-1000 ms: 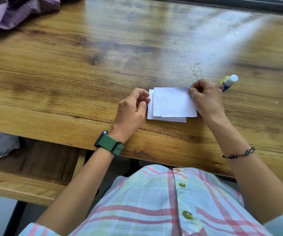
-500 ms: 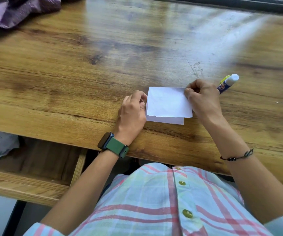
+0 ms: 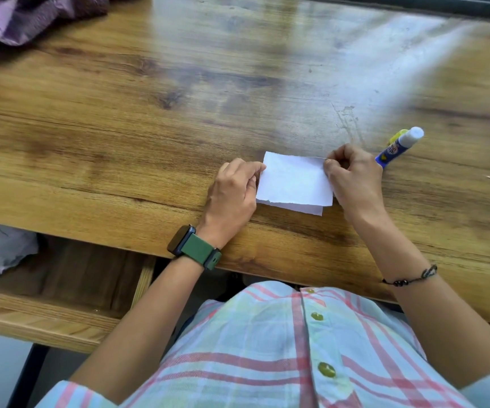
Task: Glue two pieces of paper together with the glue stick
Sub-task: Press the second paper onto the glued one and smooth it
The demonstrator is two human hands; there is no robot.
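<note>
Wooden table (image 3: 149, 128), papers (image 3: 294, 181) between hands, seemingly pinched

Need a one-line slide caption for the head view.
Both hands, left and right, align the top paper over the lower paper; glue stick lies on the table.

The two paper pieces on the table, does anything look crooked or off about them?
Yes. The top paper sits skewed on the bottom paper, so a strip of the lower sheet pokes out along the near edge. Both near edges look ragged, as if torn. The glue stick lies on its side.
</note>
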